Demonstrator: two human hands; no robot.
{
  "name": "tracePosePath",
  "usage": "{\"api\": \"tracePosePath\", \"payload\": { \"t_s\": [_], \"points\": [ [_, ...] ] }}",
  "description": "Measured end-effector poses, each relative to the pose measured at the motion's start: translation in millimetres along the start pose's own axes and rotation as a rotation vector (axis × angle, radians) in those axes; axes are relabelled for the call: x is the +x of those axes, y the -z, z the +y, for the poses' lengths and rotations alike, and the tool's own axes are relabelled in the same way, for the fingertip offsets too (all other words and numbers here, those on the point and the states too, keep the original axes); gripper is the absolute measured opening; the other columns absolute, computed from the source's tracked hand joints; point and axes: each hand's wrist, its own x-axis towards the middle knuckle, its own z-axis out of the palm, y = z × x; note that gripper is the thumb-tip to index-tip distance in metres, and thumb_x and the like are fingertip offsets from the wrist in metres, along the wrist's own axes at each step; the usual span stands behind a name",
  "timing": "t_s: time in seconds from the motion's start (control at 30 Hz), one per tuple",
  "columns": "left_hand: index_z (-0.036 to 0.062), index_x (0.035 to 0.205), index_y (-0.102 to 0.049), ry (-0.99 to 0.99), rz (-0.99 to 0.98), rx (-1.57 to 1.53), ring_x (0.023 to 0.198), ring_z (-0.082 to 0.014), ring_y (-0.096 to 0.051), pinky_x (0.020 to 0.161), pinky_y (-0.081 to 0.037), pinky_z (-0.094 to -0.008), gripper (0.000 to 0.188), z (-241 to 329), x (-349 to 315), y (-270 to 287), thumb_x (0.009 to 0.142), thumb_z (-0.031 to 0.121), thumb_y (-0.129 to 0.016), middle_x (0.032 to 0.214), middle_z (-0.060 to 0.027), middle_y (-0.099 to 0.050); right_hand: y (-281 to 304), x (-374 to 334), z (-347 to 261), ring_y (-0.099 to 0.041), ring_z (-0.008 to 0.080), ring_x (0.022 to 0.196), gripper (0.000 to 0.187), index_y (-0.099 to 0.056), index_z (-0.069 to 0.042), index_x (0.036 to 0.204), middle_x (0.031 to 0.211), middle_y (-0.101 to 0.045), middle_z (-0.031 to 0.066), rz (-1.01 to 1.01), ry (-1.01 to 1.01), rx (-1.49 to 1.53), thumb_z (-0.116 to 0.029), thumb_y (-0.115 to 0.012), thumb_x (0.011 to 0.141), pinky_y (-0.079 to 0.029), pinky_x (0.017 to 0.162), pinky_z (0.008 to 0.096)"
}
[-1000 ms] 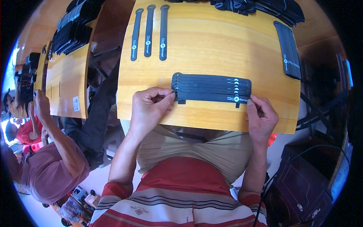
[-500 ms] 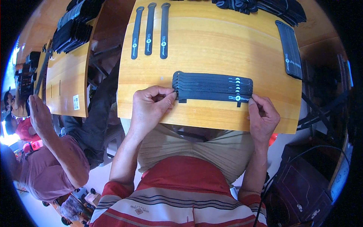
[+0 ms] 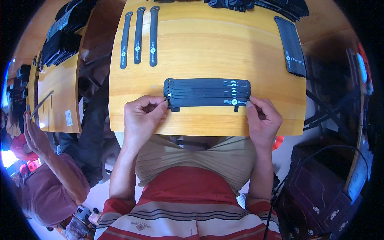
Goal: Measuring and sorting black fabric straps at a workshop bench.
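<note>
A fanned stack of black storage straps [image 3: 200,86] lies crosswise near the front of the wooden table, each strap overlapping the one behind. Pinched between thumb and finger of my left hand [image 3: 144,114] is the left end of the frontmost strap [image 3: 200,102], by its loop. My right hand [image 3: 264,117] pinches that strap's right end, fingers closed. Two small dark tabs [image 3: 175,109] stick out below the front edge. Pale printing shows toward the straps' right ends.
Three single straps [image 3: 138,36] lie apart at the table's far left. Another fanned strap stack [image 3: 289,46] rests at the right edge, with dark bundles [image 3: 276,6] at the back. On the left, a co-worker's hand [image 3: 38,138] holds a strap beside a second table [image 3: 60,102].
The whole view has shifted, so the table and straps appear farther left. Both my hands stay at the front strap's ends. The co-worker's hand and strap have moved down in the picture.
</note>
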Motion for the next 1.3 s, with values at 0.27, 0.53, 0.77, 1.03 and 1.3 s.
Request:
{"api": "tracePosePath", "payload": {
  "t_s": [0.27,0.53,0.77,1.03,1.3],
  "points": [
    [-0.0067,0.094,-0.073,-0.018,-0.013,0.015,0.062,-0.0049,-0.061,0.058,-0.050,-0.0195,0.008,-0.4,1.1,0.1,0.093,0.001,-0.072,0.073,-0.0036,-0.069,-0.6,1.1,-1.2,-0.061,0.0092,0.068,0.011,-0.073,0.006,0.098,0.082,-0.068,0.0086,-0.004,0.010,-0.014,0.005,-0.070,0.087,-0.048,0.058,0.0225],
    [-0.0059,0.093,-0.073,-0.013,-0.007,-0.010,0.061,-0.0045,-0.060,0.057,-0.048,-0.0191,0.007,0.4,0.3,-0.7,0.093,0.001,-0.072,0.072,-0.0029,-0.069,-1.1,0.3,1.2,-0.063,0.0106,0.067,0.011,-0.073,0.005,0.098,0.081,-0.068,0.0095,0.009,0.053,-0.049,0.005,-0.070,0.087,-0.049,0.058,0.0237],
    [-0.0056,0.093,-0.073,-0.023,-0.012,0.003,0.061,-0.0042,-0.060,0.057,-0.048,-0.0191,0.007,1.2,0.7,-1.6,0.094,0.001,-0.072,0.072,-0.0028,-0.069,-1.2,0.8,-1.6,-0.063,0.0114,0.067,0.011,-0.073,0.005,0.098,0.081,-0.068,0.0101,0.012,0.042,-0.050,0.005,-0.071,0.087,-0.050,0.058,0.0242],
    [-0.0067,0.094,-0.073,-0.024,-0.004,0.006,0.061,-0.0050,-0.061,0.057,-0.049,-0.0193,0.008,-0.9,1.0,-0.7,0.093,0.001,-0.072,0.072,-0.0036,-0.069,-2.6,1.6,2.7,-0.063,0.0113,0.065,0.011,-0.073,0.004,0.098,0.082,-0.069,0.0099,0.021,0.120,-0.081,0.005,-0.071,0.086,-0.049,0.058,0.0236],
    [-0.0067,0.095,-0.074,-0.002,-0.008,0.029,0.062,-0.0050,-0.062,0.058,-0.050,-0.0193,0.008,3.0,0.9,-1.3,0.093,0.001,-0.072,0.072,-0.0041,-0.069,-2.6,0.7,-2.2,-0.065,0.0122,0.067,0.011,-0.073,0.003,0.097,0.081,-0.069,0.0105,0.019,0.115,-0.102,0.005,-0.071,0.086,-0.050,0.058,0.0254]
  ]
}}
